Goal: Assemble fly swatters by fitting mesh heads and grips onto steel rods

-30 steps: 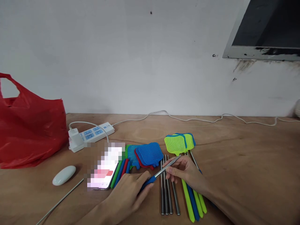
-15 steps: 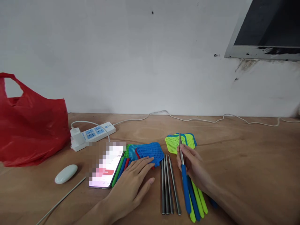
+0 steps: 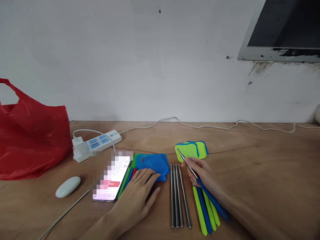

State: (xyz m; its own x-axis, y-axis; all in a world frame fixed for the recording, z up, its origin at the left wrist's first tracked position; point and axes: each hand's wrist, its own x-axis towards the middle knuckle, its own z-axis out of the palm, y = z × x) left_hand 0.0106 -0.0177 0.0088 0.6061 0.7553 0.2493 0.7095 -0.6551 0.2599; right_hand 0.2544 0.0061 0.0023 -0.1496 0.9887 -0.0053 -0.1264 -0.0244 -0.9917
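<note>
My right hand (image 3: 201, 171) pinches a fly swatter handle, whose thin metal rod (image 3: 183, 155) points up and left and whose blue grip (image 3: 212, 200) slants down under the wrist. Below it lie several yellow-green and blue handles (image 3: 200, 210), side by side. Just beyond are yellow-green and blue mesh swatter heads (image 3: 188, 151). My left hand (image 3: 138, 191) rests with its fingers on a pile of blue mesh swatter heads (image 3: 156, 163), thumb held apart. Green, blue and red handles (image 3: 128, 176) lie partly hidden beside it. Several bare metal rods (image 3: 177, 196) lie between my hands.
A lit phone (image 3: 111, 181) lies left of my left hand, partly blurred out. Further left are a white oval object (image 3: 68, 186), a power strip (image 3: 100, 143) with a plug, and a red plastic bag (image 3: 35, 133). A white cable (image 3: 205, 127) runs along the wall.
The handle in my right hand has swung from nearly upright to a slant, its tip now leftward and its blue grip rightward. The blue mesh head under my left fingers has shifted slightly.
</note>
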